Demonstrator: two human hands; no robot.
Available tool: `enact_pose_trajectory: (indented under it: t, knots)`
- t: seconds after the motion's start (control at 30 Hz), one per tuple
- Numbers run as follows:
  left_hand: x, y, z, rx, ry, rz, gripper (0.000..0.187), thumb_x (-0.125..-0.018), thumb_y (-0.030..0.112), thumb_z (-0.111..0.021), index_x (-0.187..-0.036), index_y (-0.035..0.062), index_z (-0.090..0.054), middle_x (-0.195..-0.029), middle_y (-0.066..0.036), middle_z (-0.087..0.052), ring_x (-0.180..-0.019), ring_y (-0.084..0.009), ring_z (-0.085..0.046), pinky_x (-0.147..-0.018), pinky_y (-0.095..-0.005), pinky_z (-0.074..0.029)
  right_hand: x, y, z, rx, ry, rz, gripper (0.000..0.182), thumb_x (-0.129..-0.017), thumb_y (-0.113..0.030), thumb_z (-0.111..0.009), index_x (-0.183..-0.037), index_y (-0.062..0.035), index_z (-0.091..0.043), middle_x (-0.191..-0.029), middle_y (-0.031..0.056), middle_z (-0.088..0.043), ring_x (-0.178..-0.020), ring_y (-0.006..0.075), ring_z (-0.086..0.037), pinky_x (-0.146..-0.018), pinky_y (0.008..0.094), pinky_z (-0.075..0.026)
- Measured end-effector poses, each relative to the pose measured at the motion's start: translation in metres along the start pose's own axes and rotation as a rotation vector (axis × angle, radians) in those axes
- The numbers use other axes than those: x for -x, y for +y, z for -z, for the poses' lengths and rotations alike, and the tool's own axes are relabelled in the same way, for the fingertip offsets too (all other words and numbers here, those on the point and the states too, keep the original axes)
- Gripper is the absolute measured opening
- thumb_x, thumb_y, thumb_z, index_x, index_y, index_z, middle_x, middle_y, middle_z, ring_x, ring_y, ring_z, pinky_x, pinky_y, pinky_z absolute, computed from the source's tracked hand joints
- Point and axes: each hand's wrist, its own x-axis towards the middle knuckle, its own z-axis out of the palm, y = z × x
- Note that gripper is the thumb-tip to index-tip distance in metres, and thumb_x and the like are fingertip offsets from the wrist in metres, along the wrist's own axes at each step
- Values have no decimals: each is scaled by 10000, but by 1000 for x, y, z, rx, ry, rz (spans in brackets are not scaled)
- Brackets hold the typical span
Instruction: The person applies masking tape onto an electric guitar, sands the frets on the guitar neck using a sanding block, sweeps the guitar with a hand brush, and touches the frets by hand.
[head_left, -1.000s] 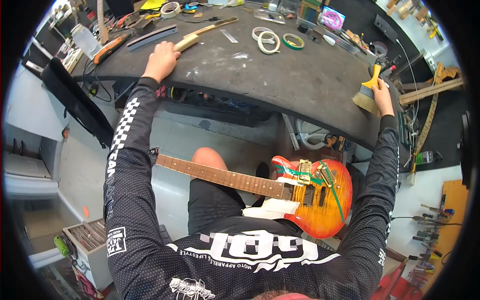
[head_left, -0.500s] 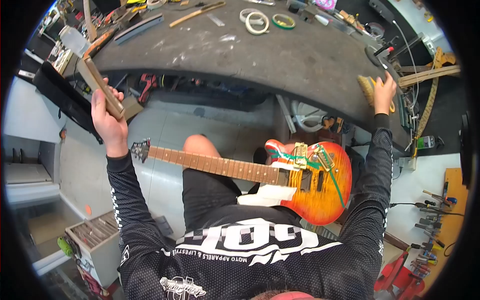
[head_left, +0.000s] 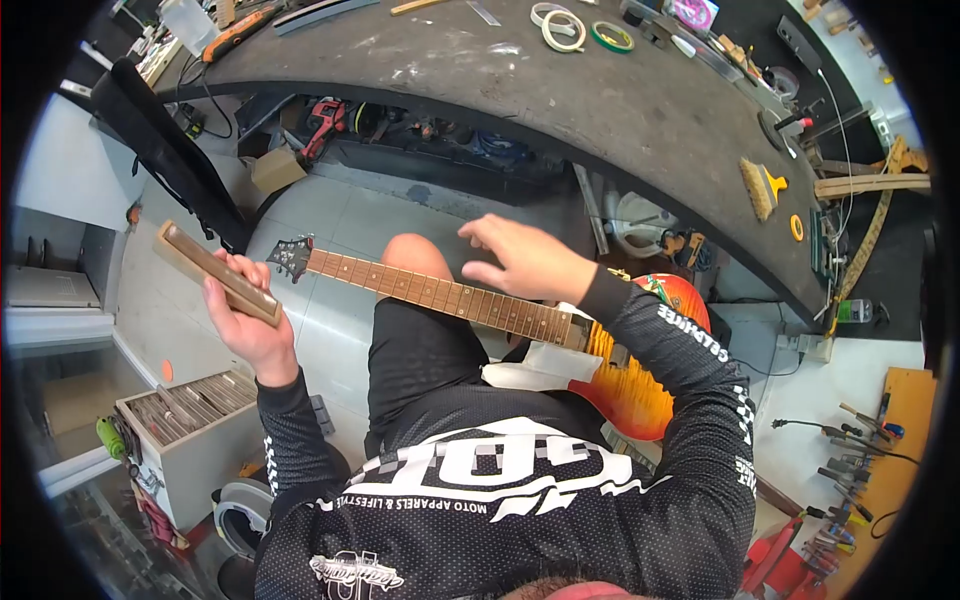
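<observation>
Over the fretboard [head_left: 400, 286], the right hand [head_left: 528, 262] hangs unclenched, paintbrush [head_left: 760, 189] now released; the left hand [head_left: 252, 335] still grips a wooden block [head_left: 203, 260].

The guitar body [head_left: 622, 402] looks glossy, the fretboard [head_left: 420, 291] matt wood, the workbench top [head_left: 420, 62] matt and scuffed.

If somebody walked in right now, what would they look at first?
Probably the bright orange-red guitar, lying across the person's lap with its long neck pointing left. Next might be the wooden block gripped in the left hand near the headstock, and the empty right hand over the neck. The yellow-handled brush also stands out, on the right side of the dark bench.
</observation>
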Motion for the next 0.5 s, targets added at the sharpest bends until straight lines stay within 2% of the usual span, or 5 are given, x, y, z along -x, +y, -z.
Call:
enact_pose_trajectory:
  t: [0.07, 0.13, 0.33, 0.37, 0.5]
  knots:
    - [9, 5, 10, 35, 9, 26, 416, -1195, 378, -520, -1354, 10, -634, -953, -52, -571, -855, -152, -522, -780, -349, -415, -4, 33, -20, -71, -390, -288, 782, -1106, -648, -680, -1487, 33, -627, -1381, 261, -739, -1304, 396, -729, -1091, 471, -583]
    - [18, 9, 19, -32, 29, 0, 407, -1189, 358, -517, -1373, 10, -618, -969, -59, -580, -858, -156, -528, -782, -353, -424, -15, 51, -27, -153, -691, -381, 876, -1115, -724, -616, -1534, 45, -610, -1435, 264, -732, -1352, 371, -725, -1108, 466, -589]
    - [47, 12, 48, -180, 19, -52, 392, -1186, 298, -529, -1414, -15, -595, -1012, -76, -586, -884, -167, -539, -780, -352, -431, -11, 30, -30, -623, -936, -672, 839, -1154, -708, -560, -1508, 50, -619, -1176, 210, -812, -1026, 296, -840, -907, 470, -688]
    - [50, 13, 50, -200, 24, -50, 389, -1184, 288, -526, -1419, -15, -590, -1008, -78, -588, -882, -168, -539, -777, -354, -435, -6, 48, -48, -696, -991, -709, 747, -1177, -667, -548, -1432, 31, -627, -1019, 165, -809, -872, 268, -838, -803, 449, -697]
    - [57, 11, 64, -270, 3, -76, 374, -1182, 263, -523, -1426, -15, -581, -1022, -81, -604, -876, -168, -542, -768, -359, -450, 2, 57, -62, -832, -1023, -813, 616, -1178, -613, -588, -1337, -18, -614, -880, 105, -746, -791, 248, -812, -719, 418, -682]
